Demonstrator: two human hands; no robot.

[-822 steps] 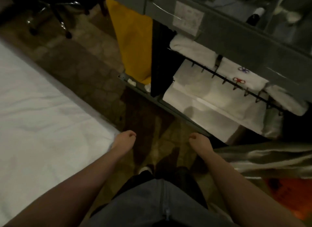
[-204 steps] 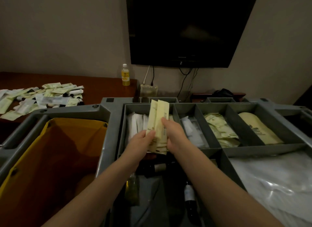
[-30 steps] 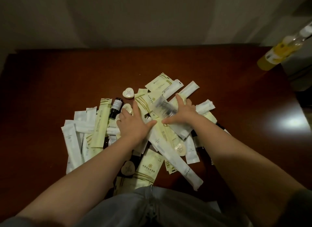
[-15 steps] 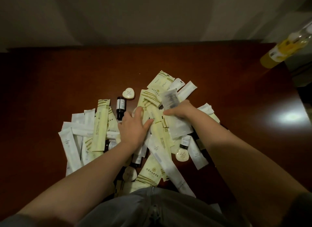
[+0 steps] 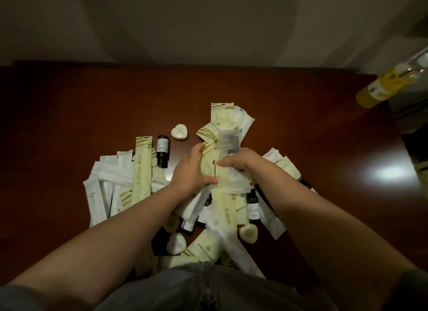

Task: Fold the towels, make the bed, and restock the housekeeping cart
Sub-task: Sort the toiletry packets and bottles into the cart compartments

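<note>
A heap of hotel amenity packets (image 5: pixel 141 169), pale yellow and white, lies on a dark red wooden table (image 5: pixel 69 116). Small dark bottles (image 5: pixel 162 152) and heart-shaped soaps (image 5: pixel 179 131) are mixed in. My right hand (image 5: pixel 240 162) grips a clear plastic sachet (image 5: pixel 229 144) held upright above the heap. My left hand (image 5: pixel 192 171) lies on the packets just left of it, fingers spread over yellow packets, thumb touching a white packet (image 5: pixel 201 201).
A yellow drink bottle (image 5: pixel 389 83) stands at the table's far right corner. A beige wall runs behind the table. A bright reflection (image 5: pixel 391 173) shows on the tabletop at right. My grey trousers (image 5: pixel 208 287) meet the near edge.
My right hand has lifted the clear sachet higher and closed its fingers around it. My left hand has slid a little right across the packets, toward the right hand.
</note>
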